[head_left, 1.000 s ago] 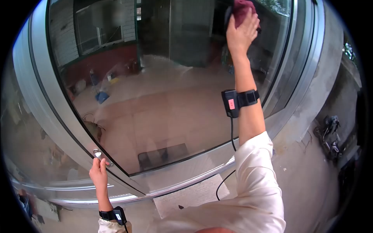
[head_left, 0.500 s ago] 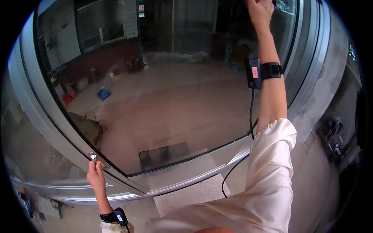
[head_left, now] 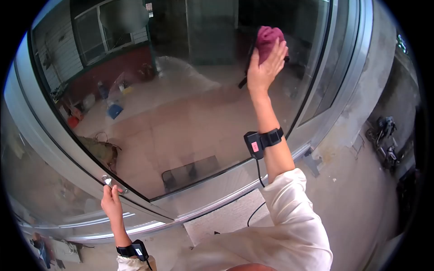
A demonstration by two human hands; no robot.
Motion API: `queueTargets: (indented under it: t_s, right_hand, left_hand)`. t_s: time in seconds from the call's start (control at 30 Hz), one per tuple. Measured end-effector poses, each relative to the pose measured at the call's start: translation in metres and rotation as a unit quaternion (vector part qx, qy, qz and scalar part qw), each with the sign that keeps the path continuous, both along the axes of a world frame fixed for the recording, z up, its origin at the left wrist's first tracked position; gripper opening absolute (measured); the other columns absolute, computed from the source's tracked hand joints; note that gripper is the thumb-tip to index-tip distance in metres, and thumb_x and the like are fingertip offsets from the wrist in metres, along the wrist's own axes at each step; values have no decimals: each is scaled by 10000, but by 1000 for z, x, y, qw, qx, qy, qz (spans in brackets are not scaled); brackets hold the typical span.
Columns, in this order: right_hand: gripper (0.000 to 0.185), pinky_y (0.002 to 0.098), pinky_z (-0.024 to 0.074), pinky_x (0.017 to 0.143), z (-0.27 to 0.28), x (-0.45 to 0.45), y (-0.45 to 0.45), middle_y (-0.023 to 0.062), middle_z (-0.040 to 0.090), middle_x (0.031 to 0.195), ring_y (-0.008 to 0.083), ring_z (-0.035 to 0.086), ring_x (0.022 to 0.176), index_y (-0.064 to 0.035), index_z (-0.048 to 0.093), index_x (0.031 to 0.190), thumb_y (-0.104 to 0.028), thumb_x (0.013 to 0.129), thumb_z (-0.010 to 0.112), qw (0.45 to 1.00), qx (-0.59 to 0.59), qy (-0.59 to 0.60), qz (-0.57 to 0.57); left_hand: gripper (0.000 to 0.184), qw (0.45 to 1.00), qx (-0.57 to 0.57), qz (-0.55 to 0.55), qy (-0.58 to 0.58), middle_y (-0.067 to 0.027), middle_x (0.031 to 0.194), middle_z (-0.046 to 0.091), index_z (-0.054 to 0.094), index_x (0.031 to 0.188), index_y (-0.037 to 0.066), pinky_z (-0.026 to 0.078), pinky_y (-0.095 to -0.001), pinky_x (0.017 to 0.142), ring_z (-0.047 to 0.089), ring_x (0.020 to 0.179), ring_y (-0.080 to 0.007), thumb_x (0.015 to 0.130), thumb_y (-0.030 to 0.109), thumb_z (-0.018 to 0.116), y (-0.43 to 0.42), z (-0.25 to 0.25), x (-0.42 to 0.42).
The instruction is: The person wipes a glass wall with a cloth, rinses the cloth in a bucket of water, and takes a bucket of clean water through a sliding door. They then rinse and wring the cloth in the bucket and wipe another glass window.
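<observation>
My right hand (head_left: 266, 70) presses a dark red cloth (head_left: 269, 41) flat against the upper right part of a large glass pane (head_left: 181, 117). Its fingers are spread over the cloth, and a dark reflection shows beside it. At the lower left, my left hand (head_left: 111, 198) pinches the small metal handle (head_left: 107, 180) on the door's silver frame (head_left: 86, 167). Both forearms wear black strapped devices with cables.
A pale mat (head_left: 226, 217) lies on the ground below the door. To the right stand a grey wall (head_left: 357, 95) and a dark parked vehicle (head_left: 384, 140). Some items (head_left: 40, 250) lie at the lower left. The glass shows a blue dustpan (head_left: 115, 111).
My right hand and the cloth went up and right, partly out of view, then came back down and left across the glass. My left hand has stayed at the handle.
</observation>
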State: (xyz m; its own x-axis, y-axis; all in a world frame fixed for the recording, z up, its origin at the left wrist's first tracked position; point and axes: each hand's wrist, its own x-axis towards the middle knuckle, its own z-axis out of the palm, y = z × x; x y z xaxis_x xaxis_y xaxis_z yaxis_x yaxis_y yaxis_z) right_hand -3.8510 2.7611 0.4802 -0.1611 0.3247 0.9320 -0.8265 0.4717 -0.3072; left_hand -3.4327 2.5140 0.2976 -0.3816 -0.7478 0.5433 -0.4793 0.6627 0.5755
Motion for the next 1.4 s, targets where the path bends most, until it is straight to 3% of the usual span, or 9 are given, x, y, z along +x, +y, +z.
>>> queueTargets:
  t_s: [0.13,0.33,0.4,0.5,0.63,0.9,1.1,1.23,1.4]
  right_hand:
    - [724,565,124,1008,-14,100,-66,202,195,1422,393,178,1306,-176,367,1327,-405,698,644,973,177,111,99]
    - [609,425,143,1056,-25,73,-31,63,373,1365,229,323,1274,-276,481,1239,-442,673,630,875,404,243,110]
    - [663,448,195,1035,-4,38,8,82,353,1375,254,304,1279,-233,459,1256,-397,648,665,926,325,185,58]
    - [634,503,166,1028,9,-57,63,157,253,1415,327,214,1311,-76,323,1334,-382,829,552,994,81,74,-6]
    - [643,503,158,1038,4,-108,65,164,206,1433,324,164,1330,-38,224,1372,-362,874,469,993,-65,-92,-46]
    - [720,477,128,1047,-20,168,-121,87,325,1389,261,271,1297,-231,422,1271,-397,624,694,906,301,221,198]
    - [690,419,159,1051,-50,126,-89,15,352,1377,173,312,1276,-246,426,1259,-385,633,680,838,410,296,207]
    - [659,445,170,1043,-38,14,6,97,316,1391,268,266,1292,-123,368,1297,-359,738,625,948,233,192,97]
    - [670,413,222,1034,-75,-132,109,225,326,1354,369,291,1262,9,286,1332,-399,856,521,999,-22,-11,24]
  left_hand:
    - [227,1000,4,7,-1,-55,565,525,518,755,58,362,-314,487,443,471,-186,896,236,505,-5,-6,0]
    - [224,1000,5,7,22,-57,548,487,542,756,72,343,-307,475,406,465,-185,892,248,514,-4,-9,-3]
    - [222,1000,6,12,23,-58,550,490,542,756,73,347,-307,477,414,467,-183,891,247,514,-3,-9,-3]
    - [224,999,2,25,45,-55,554,501,534,752,70,356,-308,484,434,474,-176,891,244,512,1,-10,-5]
    - [218,999,23,38,17,-33,557,519,509,765,67,367,-310,491,458,484,-174,892,244,508,-3,-11,-4]
    - [234,1000,11,6,17,-33,554,515,521,753,68,357,-298,484,431,475,-148,896,253,502,-6,-10,-1]
    - [228,998,33,-10,62,-38,553,483,555,770,74,349,-289,482,410,479,-133,894,259,508,2,-7,-6]
    - [228,998,49,38,7,16,651,590,552,804,75,401,-217,467,486,554,-50,901,272,492,0,-8,-4]
    - [249,997,36,64,34,-53,511,438,557,723,84,344,-302,482,410,467,-172,873,281,530,1,-5,-8]
